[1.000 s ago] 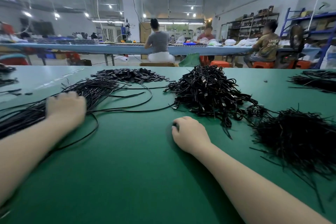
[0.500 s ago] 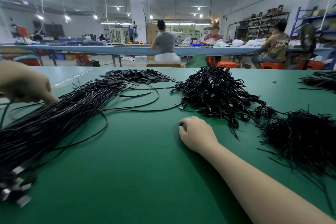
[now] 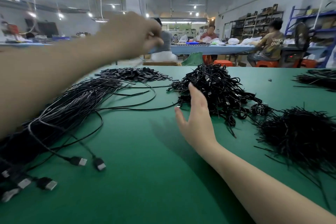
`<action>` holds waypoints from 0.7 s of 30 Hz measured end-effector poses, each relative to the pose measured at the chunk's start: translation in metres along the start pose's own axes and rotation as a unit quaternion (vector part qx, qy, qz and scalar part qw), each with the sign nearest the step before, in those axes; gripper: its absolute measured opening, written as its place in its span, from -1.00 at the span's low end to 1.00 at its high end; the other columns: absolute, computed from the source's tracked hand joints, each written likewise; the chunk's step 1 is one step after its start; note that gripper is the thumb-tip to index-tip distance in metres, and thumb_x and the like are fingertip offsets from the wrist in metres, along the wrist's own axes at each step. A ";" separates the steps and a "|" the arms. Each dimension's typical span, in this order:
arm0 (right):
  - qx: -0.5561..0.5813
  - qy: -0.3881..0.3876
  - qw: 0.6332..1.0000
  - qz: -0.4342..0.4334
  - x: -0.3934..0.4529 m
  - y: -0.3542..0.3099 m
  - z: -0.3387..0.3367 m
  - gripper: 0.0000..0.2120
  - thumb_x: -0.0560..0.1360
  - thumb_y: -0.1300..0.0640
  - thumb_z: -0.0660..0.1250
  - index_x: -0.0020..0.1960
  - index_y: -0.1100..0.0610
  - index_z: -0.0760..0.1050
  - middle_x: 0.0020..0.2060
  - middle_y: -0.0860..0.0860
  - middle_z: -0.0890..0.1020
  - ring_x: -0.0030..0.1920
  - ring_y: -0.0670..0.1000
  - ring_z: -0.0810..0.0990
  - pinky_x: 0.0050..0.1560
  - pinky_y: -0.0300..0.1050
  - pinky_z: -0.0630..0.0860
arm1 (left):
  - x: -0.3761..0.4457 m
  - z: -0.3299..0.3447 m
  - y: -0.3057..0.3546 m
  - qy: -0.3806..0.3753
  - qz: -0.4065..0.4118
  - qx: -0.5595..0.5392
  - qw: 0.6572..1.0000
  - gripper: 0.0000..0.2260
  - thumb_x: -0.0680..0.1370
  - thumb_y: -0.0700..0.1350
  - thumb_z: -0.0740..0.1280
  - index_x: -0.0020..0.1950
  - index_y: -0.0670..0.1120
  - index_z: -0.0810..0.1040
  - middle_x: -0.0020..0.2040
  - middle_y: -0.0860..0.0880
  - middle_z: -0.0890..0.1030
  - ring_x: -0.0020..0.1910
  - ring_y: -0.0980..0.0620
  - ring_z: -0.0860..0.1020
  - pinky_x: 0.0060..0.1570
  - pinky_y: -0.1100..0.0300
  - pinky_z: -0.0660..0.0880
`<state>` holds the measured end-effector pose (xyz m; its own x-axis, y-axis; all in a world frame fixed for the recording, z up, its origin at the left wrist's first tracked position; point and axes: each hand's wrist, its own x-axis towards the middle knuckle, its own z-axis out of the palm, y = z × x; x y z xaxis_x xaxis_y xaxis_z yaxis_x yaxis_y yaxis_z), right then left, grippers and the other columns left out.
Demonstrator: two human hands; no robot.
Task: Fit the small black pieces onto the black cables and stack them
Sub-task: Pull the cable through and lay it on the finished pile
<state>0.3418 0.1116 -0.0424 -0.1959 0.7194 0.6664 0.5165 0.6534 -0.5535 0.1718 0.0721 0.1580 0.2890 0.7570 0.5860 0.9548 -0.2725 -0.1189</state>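
Note:
A long bundle of black cables (image 3: 63,107) lies across the left of the green table (image 3: 145,178), its metal-tipped plugs (image 3: 81,161) at the near left. Behind it sits a heap of small black pieces (image 3: 134,75). My left hand (image 3: 134,32) is raised high above that heap, blurred, its fingers curled in a pinch; a faint streak under it looks like a thin cable. My right hand (image 3: 198,116) is open with straight fingers, its fingertips against the left side of a tangled pile of black cables (image 3: 221,89).
A bristly pile of thin black strands (image 3: 300,132) lies at the right, and another dark pile (image 3: 318,78) at the far right edge. Beyond the table, people sit at a long blue bench (image 3: 209,49) with orange stools and shelving behind.
My left hand has risen from the cable bundle and swung up and rightward. My right hand, a fist on the table before, has opened and moved forward to the tangled pile.

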 end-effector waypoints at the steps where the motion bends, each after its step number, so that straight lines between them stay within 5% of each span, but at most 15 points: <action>1: 0.043 0.022 0.999 -0.009 0.003 -0.004 -0.003 -0.33 0.57 0.02 0.27 0.56 0.03 0.00 0.51 -0.03 0.16 0.49 -0.13 0.09 0.43 -0.28 0.07 | -0.005 0.020 0.013 -0.005 -0.016 -0.016 1.000 -0.83 0.58 0.07 0.26 0.00 0.03 0.57 -0.25 0.12 0.51 -0.22 0.02 0.48 -0.20 0.14 0.41; 3: 0.087 0.030 0.996 -0.019 0.010 -0.007 -0.006 -0.36 0.58 0.06 0.26 0.55 0.05 0.02 0.47 -0.07 0.25 0.43 -0.20 0.20 0.36 -0.36 0.12 | -0.019 0.063 0.042 0.000 -0.021 -0.109 0.994 -0.83 0.58 0.06 0.27 -0.03 -0.01 0.58 -0.24 0.10 0.51 -0.25 0.09 0.49 -0.19 0.19 0.44; 6: 0.129 0.012 0.992 0.005 0.013 0.003 -0.009 -0.58 0.61 0.14 0.21 0.44 -0.01 0.25 0.12 -0.17 0.55 0.07 -0.17 0.54 0.03 -0.26 0.43 | -0.019 0.112 0.064 -0.004 -0.120 -0.235 0.965 -0.82 0.56 0.06 0.29 -0.12 -0.01 0.54 -0.25 0.12 0.50 -0.27 0.23 0.43 -0.30 0.45 0.29; 8: 0.147 0.029 0.988 0.027 0.014 0.012 -0.011 -0.80 0.60 0.13 0.21 0.17 -0.12 0.40 -0.10 -0.19 0.58 -0.14 -0.14 0.56 -0.17 -0.21 0.47 | -0.017 0.131 0.067 -0.024 -0.150 -0.304 0.940 -0.81 0.55 0.07 0.30 -0.20 0.02 0.50 -0.26 0.10 0.51 -0.27 0.17 0.45 -0.28 0.33 0.35; 11: 0.162 0.058 0.984 0.050 0.018 0.023 -0.017 -0.78 0.60 0.13 0.22 -0.14 -0.18 0.41 -0.28 -0.02 0.58 -0.36 -0.06 0.45 -0.40 -0.25 0.35 | -0.022 0.147 0.074 -0.057 -0.158 -0.397 0.902 -0.84 0.55 0.05 0.32 -0.13 -0.02 0.52 -0.36 0.13 0.48 -0.35 0.13 0.42 -0.37 0.25 0.35; 16: 0.157 0.125 0.972 0.119 0.025 0.031 -0.020 -0.83 0.61 0.07 0.19 -0.13 -0.12 0.41 -0.27 -0.05 0.57 -0.31 -0.06 0.55 -0.34 -0.19 0.43 | -0.032 0.140 0.058 -0.204 -0.167 -0.486 0.833 -0.96 0.55 0.02 0.33 -0.02 0.14 0.54 -0.48 0.18 0.41 -0.51 0.15 0.38 -0.52 0.32 0.30; 21: 0.199 0.300 0.896 0.260 0.034 0.047 -0.034 -0.81 0.65 0.08 0.07 -0.09 0.08 0.36 -0.26 -0.05 0.55 -0.29 -0.03 0.61 -0.34 -0.20 0.46 | -0.044 0.125 0.024 -0.310 -0.190 -0.471 0.804 -0.82 0.54 0.09 0.36 -0.08 0.00 0.64 -0.39 0.12 0.45 -0.49 0.14 0.38 -0.50 0.33 0.32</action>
<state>0.3878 0.1585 -0.0287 0.5293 0.7730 0.3498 0.0458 0.3857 -0.9215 0.1907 0.1060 0.0293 0.2467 0.9627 -0.1107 0.5905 -0.0588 0.8049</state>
